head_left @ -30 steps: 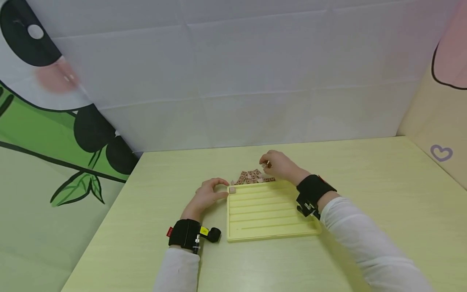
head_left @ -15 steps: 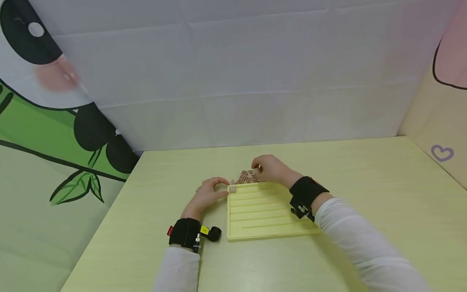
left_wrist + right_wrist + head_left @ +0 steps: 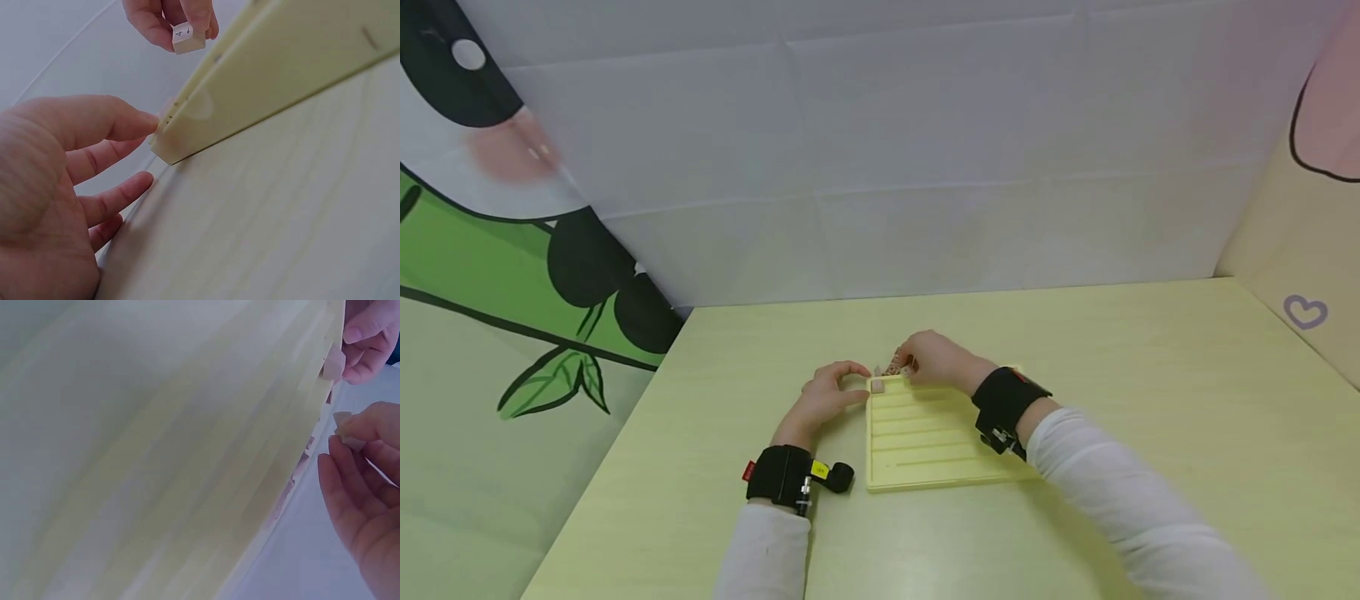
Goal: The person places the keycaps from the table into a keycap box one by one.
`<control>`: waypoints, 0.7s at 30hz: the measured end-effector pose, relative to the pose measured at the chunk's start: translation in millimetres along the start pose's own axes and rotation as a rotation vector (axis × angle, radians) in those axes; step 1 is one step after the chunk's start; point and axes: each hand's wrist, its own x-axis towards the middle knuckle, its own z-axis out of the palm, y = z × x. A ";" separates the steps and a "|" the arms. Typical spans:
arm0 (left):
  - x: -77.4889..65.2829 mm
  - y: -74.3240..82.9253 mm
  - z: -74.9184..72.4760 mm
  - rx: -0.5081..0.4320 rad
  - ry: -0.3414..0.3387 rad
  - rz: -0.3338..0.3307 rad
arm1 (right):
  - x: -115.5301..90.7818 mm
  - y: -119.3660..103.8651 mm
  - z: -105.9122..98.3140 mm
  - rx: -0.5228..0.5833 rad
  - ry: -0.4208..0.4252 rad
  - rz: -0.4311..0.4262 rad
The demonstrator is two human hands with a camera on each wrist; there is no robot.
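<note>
A pale yellow ridged tray (image 3: 925, 454) lies on the table. My left hand (image 3: 823, 398) is at its far left corner, thumb and forefinger touching the edge, the other fingers loosely spread in the left wrist view. Between thumb and fingers my right hand (image 3: 942, 360) pinches a small white block (image 3: 189, 40) with dark marks printed on it, over the tray's far edge. A single pale block (image 3: 877, 387) sits in the tray's far left corner. Several brown-faced blocks (image 3: 892, 367) lie just behind the tray, partly hidden by the right hand.
The light wood table (image 3: 1120, 358) reaches back to a white cloth wall (image 3: 925, 242). A printed side panel (image 3: 1300, 242) stands to the right, another with green leaves (image 3: 561, 387) to the left. Both wrists wear black straps.
My right hand has moved left and slightly nearer along the tray's far edge, carrying the block and covering most of the loose blocks. The left hand stays at the corner.
</note>
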 end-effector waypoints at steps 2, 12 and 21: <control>1.4 0.5 0.1 -0.002 0.004 -0.004 | 3.2 -0.8 1.4 -0.016 -0.013 -0.018; 9.9 4.6 2.9 -0.012 0.015 -0.039 | 10.7 1.8 6.0 -0.109 -0.024 0.010; 21.1 11.3 6.1 -0.020 0.038 -0.055 | 18.2 12.6 -1.0 -0.203 -0.036 -0.042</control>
